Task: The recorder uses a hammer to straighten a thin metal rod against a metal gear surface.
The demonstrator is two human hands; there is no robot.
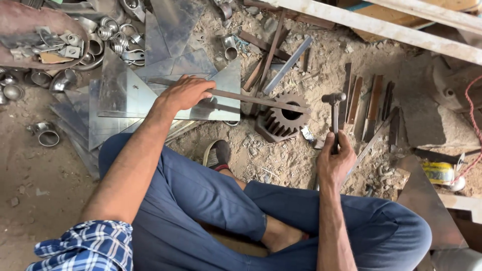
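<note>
Left hand (pixel 185 93): we press it flat, fingers curled over a long metal bar (pixel 251 99), pinning the bar's near end against the sheets (pixel 150 95).
Right hand (pixel 335 159): we close it tight around the shaft of a hammer (pixel 335 113), head raised and pointing away from us.
Bar: it runs from under our left hand out to the right, its far end lying across the top of a gear (pixel 283 118).
Gear: a rusty toothed wheel resting on the dirt floor (pixel 281 160), just left of the hammer head, serving as the support under the bar.
Sheets: shiny cut triangles and plates stacked on the floor under and around our left hand.
Further out: pipe clamps (pixel 115 37) in a heap at upper left, flat steel strips (pixel 371 103) in a row beyond the hammer, our foot (pixel 217 153) tucked in just below the gear.
Risk, bar: we judge that a blow could kick the bar off the gear, since only one hand pins it.
Risk, fingers: we hold close along the bar, so a glancing strike or a jumping bar could sting or catch them.
Risk, foot: it sits near the gear, where a slipped bar or hammer could land.
</note>
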